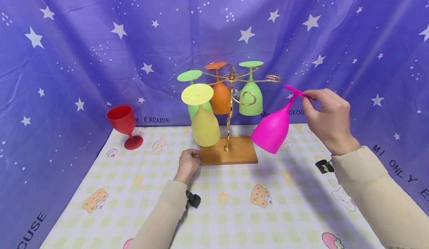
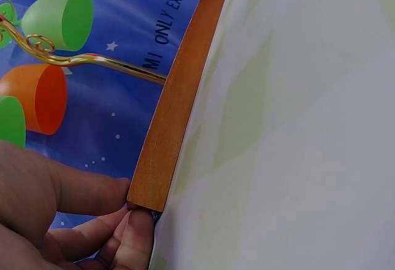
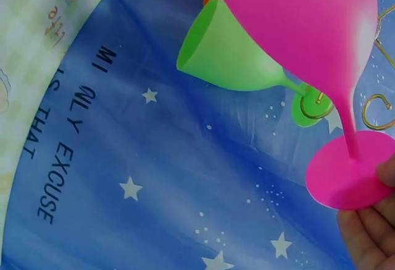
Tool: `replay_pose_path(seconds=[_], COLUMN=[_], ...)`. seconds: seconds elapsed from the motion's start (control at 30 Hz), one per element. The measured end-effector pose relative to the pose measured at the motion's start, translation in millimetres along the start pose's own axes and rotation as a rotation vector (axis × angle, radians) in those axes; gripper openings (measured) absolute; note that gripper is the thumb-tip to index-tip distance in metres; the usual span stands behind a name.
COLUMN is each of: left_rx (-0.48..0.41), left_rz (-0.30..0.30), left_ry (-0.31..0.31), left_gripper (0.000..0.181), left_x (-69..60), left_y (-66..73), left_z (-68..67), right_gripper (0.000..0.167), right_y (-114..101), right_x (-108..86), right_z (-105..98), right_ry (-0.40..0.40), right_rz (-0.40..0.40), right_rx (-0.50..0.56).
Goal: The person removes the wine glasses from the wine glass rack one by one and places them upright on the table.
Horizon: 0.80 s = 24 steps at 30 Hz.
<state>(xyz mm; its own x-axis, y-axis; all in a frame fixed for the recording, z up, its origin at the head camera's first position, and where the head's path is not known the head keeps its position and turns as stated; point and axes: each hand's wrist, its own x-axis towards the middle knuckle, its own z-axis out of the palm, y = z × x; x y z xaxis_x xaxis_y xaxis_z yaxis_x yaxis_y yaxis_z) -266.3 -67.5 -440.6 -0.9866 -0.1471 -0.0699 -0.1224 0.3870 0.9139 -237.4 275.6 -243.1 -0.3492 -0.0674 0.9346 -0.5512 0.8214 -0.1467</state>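
My right hand (image 1: 327, 118) pinches the foot of a magenta goblet (image 1: 273, 129), bowl downward and tilted, to the right of a gold glass rack (image 1: 229, 111). In the right wrist view the thumb and fingers grip the goblet's round foot (image 3: 345, 180). My left hand (image 1: 188, 164) holds the left front corner of the rack's wooden base (image 1: 241, 155), thumb above and fingers lower in the left wrist view. Upside down on the rack hang a yellow goblet (image 1: 205, 128), an orange goblet (image 1: 221, 98) and two green goblets, one at the right (image 1: 251, 99), one partly hidden behind the yellow.
A red goblet (image 1: 122, 119) stands upright on the checked tablecloth (image 1: 221, 219) at the left. Two rack hooks hold nothing: a front curl (image 1: 248, 99) and one reaching right (image 1: 274, 78). A blue starry curtain (image 1: 83, 55) encloses the table's back and sides.
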Motion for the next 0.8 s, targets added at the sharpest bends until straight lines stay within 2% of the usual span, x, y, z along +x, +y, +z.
replay_pose_path(seconds=[0.43, 0.8], left_rx=[0.006, -0.002], left_rz=[-0.004, 0.0], left_ry=[0.001, -0.016], left_gripper=[0.02, 0.02], left_x=[-1.7, -3.2], left_y=[1.8, 4.2], left_z=[-0.7, -1.9], right_gripper=[0.013, 0.011], right_y=[0, 0], right_x=[-26.3, -53.8], right_z=[14, 29], right_ry=[0.006, 0.003], right_rz=[0.029, 0.089], right_rx=[0.053, 0.101])
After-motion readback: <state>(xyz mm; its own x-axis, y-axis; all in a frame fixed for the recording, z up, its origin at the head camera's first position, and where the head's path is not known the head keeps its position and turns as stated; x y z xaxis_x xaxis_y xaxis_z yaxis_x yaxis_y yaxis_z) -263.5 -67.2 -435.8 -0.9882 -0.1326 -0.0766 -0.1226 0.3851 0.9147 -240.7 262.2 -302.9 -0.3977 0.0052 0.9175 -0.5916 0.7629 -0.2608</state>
